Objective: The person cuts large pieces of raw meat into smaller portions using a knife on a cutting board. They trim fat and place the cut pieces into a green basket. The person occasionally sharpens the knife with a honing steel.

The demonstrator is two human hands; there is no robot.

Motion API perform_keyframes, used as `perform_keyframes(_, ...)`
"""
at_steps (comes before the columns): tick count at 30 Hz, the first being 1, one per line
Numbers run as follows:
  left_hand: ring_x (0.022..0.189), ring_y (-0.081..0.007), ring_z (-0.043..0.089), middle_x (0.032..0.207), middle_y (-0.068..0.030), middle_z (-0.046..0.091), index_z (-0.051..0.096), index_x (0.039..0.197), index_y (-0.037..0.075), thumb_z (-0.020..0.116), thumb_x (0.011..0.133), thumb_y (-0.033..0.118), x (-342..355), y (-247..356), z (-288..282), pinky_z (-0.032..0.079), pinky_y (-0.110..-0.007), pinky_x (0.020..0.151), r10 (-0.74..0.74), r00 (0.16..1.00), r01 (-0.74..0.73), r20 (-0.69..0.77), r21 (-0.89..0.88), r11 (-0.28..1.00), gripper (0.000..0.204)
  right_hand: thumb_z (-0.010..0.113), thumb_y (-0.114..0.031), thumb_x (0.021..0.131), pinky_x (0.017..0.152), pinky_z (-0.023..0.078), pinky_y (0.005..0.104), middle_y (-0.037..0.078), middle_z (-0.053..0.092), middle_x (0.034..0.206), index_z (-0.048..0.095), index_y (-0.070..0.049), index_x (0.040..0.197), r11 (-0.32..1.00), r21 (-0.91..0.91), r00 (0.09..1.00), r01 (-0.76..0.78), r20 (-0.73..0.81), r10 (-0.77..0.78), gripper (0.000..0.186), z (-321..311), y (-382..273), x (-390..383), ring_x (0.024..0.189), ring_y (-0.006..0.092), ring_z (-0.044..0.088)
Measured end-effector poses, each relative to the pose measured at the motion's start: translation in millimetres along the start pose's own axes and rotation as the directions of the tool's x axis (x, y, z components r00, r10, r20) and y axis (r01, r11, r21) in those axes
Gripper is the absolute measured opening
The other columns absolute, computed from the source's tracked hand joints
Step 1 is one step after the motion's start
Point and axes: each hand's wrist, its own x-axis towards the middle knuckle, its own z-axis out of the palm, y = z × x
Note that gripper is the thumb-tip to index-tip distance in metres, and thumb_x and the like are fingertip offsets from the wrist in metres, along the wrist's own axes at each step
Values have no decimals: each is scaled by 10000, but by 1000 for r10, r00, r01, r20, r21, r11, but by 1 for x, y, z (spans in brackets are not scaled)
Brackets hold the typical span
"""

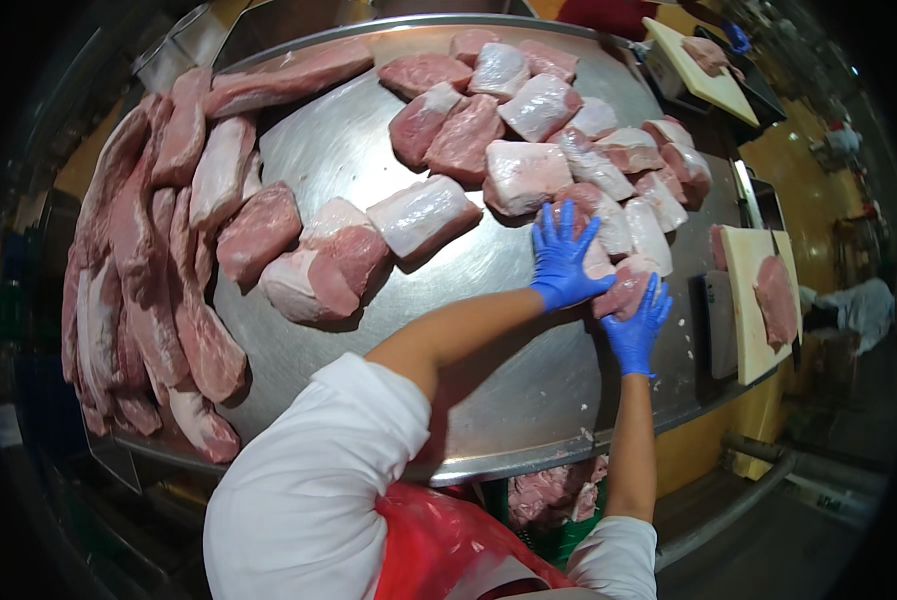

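Both hands wear blue gloves and reach across a steel table (528,400). My left hand (562,262) lies flat with spread fingers on a pink meat chunk (596,262) at the near edge of a pile of cut pork pieces (608,160). My right hand (636,326) rests beside it, fingers against a small reddish chunk (625,288). Neither hand lifts anything clear of the table.
Long uncut pork strips (138,270) are stacked along the table's left side, with loose blocks (328,260) in the middle. Two pale cutting boards (748,300) (698,75) with meat sit at the right. A crate of meat (553,495) is under the table edge. Another person (858,310) stands at the far right.
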Motion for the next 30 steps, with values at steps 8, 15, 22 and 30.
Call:
perform_keyframes(8, 1487, -494, 198, 1590, -295, 270, 408, 1535, 141, 648, 763, 758, 92, -3, -34, 157, -569, 1210, 145, 744, -8, 652, -208, 978, 1017, 685, -582, 787, 1120, 171, 747, 224, 130, 1660, 119, -251, 1626, 706, -552, 847, -445, -2, 532, 1065, 3, 7, 65, 1518, 479, 119)
perform_keyframes(15, 1467, -390, 317, 1550, -216, 400, 453, 1497, 132, 655, 846, 625, -20, -124, -305, 267, -473, 1206, -108, 885, 67, 453, 104, 992, 841, 731, -213, 827, 1203, 252, 499, 238, 367, 1551, 395, -102, 1529, 916, 216, 939, 337, -3, -344, 786, 21, -115, 50, 1458, 427, 307)
perform_keyframes(22, 1380, -404, 450, 1509, -193, 456, 337, 1562, 192, 736, 674, 618, -65, -277, -444, 337, -507, 1162, -557, 827, 394, 73, 632, 667, 1063, 750, -474, 842, 1179, 268, 559, 225, 360, 1568, 474, -156, 1496, 764, 514, 787, 391, 244, -567, 778, 60, -358, 61, 1439, 400, 371)
perform_keyframes(30, 1262, -414, 527, 1363, -223, 552, 425, 1501, 115, 650, 715, 733, -121, -208, -396, 403, -631, 997, -664, 747, 590, 18, 441, 676, 1024, 680, -762, 664, 1083, 11, 818, 146, 255, 1640, 369, -330, 1554, 880, 185, 638, 438, 625, -449, 1037, 93, -444, 15, 1494, 464, 215)
